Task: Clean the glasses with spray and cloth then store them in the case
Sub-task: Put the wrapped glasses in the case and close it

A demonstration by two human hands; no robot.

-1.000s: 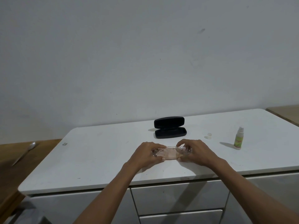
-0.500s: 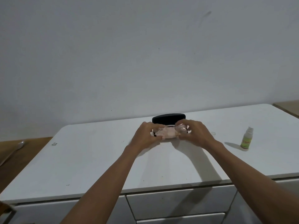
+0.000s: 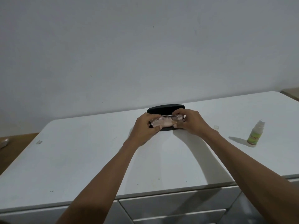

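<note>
Across the middle of the frame runs a white countertop (image 3: 80, 159), plain and matte, with a few small dark specks near its front edge and a little grey mark toward the left. Behind it, filling the whole upper half, a bare pale wall (image 3: 145, 54). Below the front edge, grey drawer fronts (image 3: 178, 206) show at the bottom centre and right. Brown wooden surface (image 3: 17, 146) peeks in at the far left, and another sliver at the far right edge.

Centre frame now: both hands are out over the black case (image 3: 165, 108), which sits open near the back of the counter, close to the wall. The left hand (image 3: 144, 126) pinches the left end of the folded glasses (image 3: 166, 122), the right hand (image 3: 192, 122) pinches the right end, fingers curled around the clear frame, thumbs underneath. A pinkish cloth seems to be bundled with the glasses; hard to separate the two. The glasses are right over the lower half of the case, whether touching it I cannot tell.

Right of centre, a small clear cap (image 3: 216, 127) lies just beside the right wrist. Further right stands the spray bottle (image 3: 255, 135), upright, green label, well apart from the hands and from the front edge.

Wide bare counter lies to the left and in front of the hands.
</note>
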